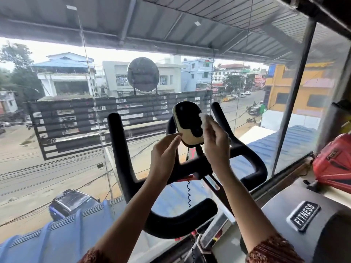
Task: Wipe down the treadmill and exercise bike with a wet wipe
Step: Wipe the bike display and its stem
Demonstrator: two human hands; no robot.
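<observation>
Pressing wet wipe [204, 118] on bike console [187, 123], right hand [216, 143], left hand [165, 154] seemingly touching

Right hand [216, 143] holds a white wet wipe [204, 118] against the right edge of the exercise bike console [187, 124]. Left hand [163, 158] touches the console's lower left edge with its fingertips. Black handlebars [121, 149] flank both hands. A treadmill hood [281, 211] marked FITNESS stands at right.

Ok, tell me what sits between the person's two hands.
The bike's cream-and-black console lies between them in the head view: left hand at its left edge, right hand pressing the wet wipe to its right side.
</observation>
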